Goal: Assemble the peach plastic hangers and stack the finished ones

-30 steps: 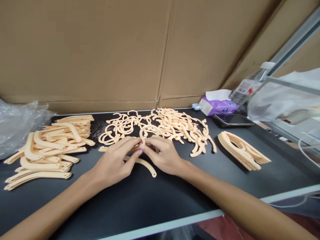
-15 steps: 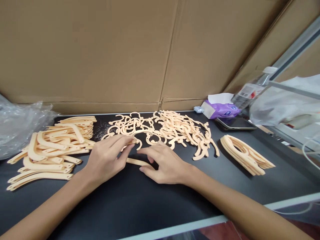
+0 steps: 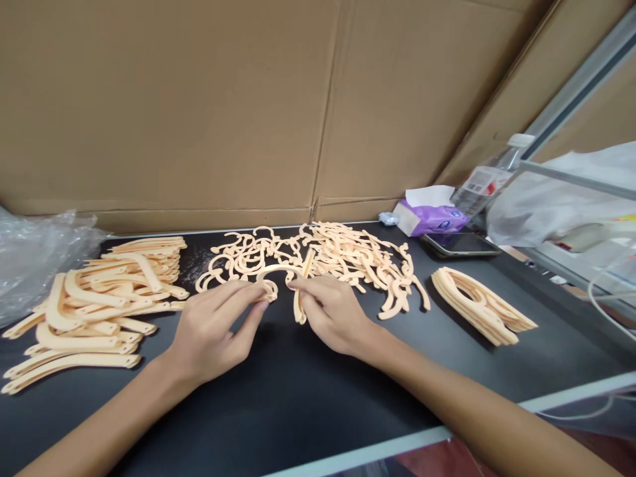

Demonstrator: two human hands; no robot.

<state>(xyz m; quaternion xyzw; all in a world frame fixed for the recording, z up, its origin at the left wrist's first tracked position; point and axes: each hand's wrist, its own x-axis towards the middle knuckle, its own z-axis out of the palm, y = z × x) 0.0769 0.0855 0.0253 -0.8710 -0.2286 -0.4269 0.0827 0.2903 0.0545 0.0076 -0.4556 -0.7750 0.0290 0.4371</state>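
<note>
My left hand point(image 3: 213, 328) pinches one end of a thin curved beige hook piece point(image 3: 279, 267), where a small curled part shows at the fingertips. The hook's arc reaches across to my right hand point(image 3: 332, 311). Thumb and fingers of that hand are closed on a long narrow beige strip point(image 3: 299, 311), which stands nearly upright and looks like a folding hanger's arm. Whether the strip and the hook are joined is hidden by the fingers. Behind both hands lie a pile of small beige hooks point(image 3: 248, 252) and a heap of short curved pieces point(image 3: 358, 252).
Long bent beige arms point(image 3: 94, 341) are heaped at the left, beside clear plastic wrap point(image 3: 42, 258). To the right sit a stack of nested beige pieces point(image 3: 477, 301), a phone point(image 3: 462, 244), a purple tissue pack point(image 3: 432, 217) and a bottle point(image 3: 489, 179). Cardboard point(image 3: 173, 106) walls the back.
My right hand has turned the long strip from lying flat to nearly upright, and its fingers have closed. My left hand keeps its pinch on the hook. The view has shifted slightly.
</note>
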